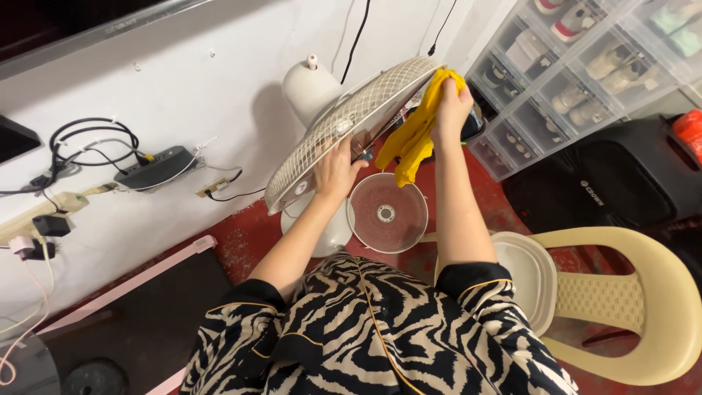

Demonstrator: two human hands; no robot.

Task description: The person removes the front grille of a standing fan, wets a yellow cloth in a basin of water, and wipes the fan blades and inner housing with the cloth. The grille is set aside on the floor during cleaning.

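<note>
A white stand fan (311, 86) faces me with its head tilted. My left hand (336, 170) grips the lower rim of the fan's wire grille (351, 117). At the grille's upper right edge my right hand (450, 104) presses a yellow cloth (415, 139), which hangs down from my fingers. Below the fan head, a round detached grille (386, 213) lies on the red floor by the fan's base (330, 235).
A cream plastic chair (621, 300) stands at the right. Clear stacked shoe boxes (578, 66) line the upper right, with a black speaker (607, 183) below them. Cables, a power strip (44, 208) and a router (153, 170) hang on the white wall at left.
</note>
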